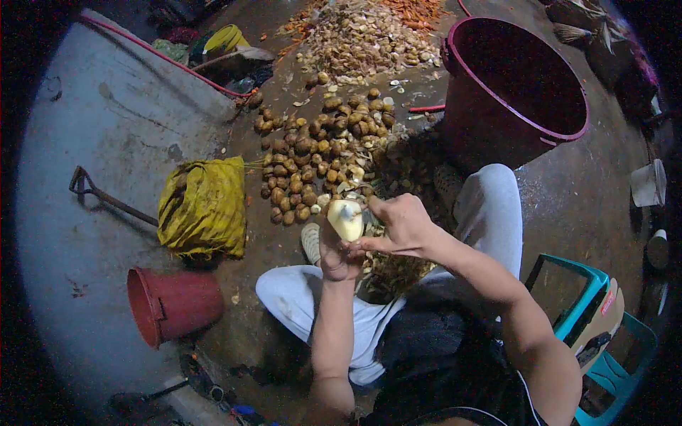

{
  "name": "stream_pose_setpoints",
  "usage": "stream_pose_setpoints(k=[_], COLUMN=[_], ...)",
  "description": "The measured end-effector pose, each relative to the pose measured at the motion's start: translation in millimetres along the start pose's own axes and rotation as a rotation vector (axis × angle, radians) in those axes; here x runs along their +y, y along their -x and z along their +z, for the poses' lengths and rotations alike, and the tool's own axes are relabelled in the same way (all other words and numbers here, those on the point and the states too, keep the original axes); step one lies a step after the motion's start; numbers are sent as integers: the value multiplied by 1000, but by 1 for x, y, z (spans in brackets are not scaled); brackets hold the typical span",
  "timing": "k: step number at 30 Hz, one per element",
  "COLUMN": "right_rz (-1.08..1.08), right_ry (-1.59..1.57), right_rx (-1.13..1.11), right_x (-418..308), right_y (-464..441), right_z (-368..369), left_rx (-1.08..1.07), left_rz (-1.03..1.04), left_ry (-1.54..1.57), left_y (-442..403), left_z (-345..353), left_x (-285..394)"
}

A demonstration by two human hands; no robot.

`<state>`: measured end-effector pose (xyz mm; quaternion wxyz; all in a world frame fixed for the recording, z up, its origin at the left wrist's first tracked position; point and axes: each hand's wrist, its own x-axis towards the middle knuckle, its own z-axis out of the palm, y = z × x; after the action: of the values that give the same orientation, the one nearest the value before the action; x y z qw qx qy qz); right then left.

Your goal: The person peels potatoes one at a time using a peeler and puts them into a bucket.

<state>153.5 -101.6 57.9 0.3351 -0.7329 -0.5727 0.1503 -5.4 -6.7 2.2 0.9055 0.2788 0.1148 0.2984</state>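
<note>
My left hand is closed round a peeled, pale yellow potato, held up above my lap. Bent inward from the right, my right hand has its fingers curled and its thumb against the potato's lower side. A small grey-bladed tool lies across the potato's top; its handle is hidden in the right hand's fingers. Beyond the hands, many unpeeled brown potatoes are spread on the floor. Peelings lie between my legs, below the hands.
A big maroon tub stands at the right front. Pale peelings and orange scraps are heaped at the far side. To the left are a yellow sack, a shovel handle and a tipped red bucket. Right: a teal stool.
</note>
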Motion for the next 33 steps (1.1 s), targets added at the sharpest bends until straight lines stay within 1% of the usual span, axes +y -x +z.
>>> stream_pose_setpoints(k=[1, 2, 3, 4, 6, 7, 8, 10, 11, 14, 15, 17, 20, 23, 24, 26, 27, 29, 30, 32, 33], right_rz=[-38, -76, -131, -132, -31, -23, -22, 70, 41, 30, 32, 62, 68, 64, 64, 1, 1, 6, 6, 24, 23], right_ry=[16, 31, -12, -12, -31, -104, -103, -93, -170, -95, -97, -135, -198, -131, -131, -154, -154, -142, -141, -71, -71], right_rx=[24, 49, 128, 129, 111, 128, 129, -11, 55, 14, 14, -25, -42, -66, -66, 38, 38, 6, 6, -56, -57], right_x=[-3, -6, -8, -7, -6, -3, -2, -1, 2, -1, -1, -2, -4, -4, -3, -1, -1, -3, -5, -7, -8], right_y=[2, 4, 3, 4, 2, -2, -3, -4, -5, -4, -4, -3, -3, -2, -2, -1, -1, 0, 0, 1, 2], right_z=[4, 8, 13, 13, 6, 2, -2, -10, -2, -6, -7, -9, -12, -11, -11, -9, -9, -11, -12, -13, -10], left_rx=[2, 2, 99, 108, 125, 119, 90, 32, 32, 26, -49, -123, -12, -67, -34, 1, 78, 153, 59, -35, 78], left_rz=[-25, -25, 51, 39, 15, 4, 6, 12, 10, -6, -27, -48, -48, 44, 64, 82, 103, 124, 61, 0, 68], left_ry=[66, 65, -33, -21, 2, 48, 50, 55, 43, 24, 34, 45, 60, 20, -93, -206, -248, -288, -157, -25, -54], left_y=[-1, -4, -7, -5, -4, -1, -1, -4, -5, -5, -6, -4, -3, -5, -6, -5, -5, -4, -1, -1, -4], left_z=[4, 9, 16, 9, 0, -1, -1, 18, 21, 3, -1, -5, -3, 4, 5, 6, 18, 20, 16, 12, 24], left_x=[2, 1, -3, -2, 1, 2, 1, 6, 5, 4, 6, 6, 4, 4, 4, 2, 1, 2, 6, 3, 0])
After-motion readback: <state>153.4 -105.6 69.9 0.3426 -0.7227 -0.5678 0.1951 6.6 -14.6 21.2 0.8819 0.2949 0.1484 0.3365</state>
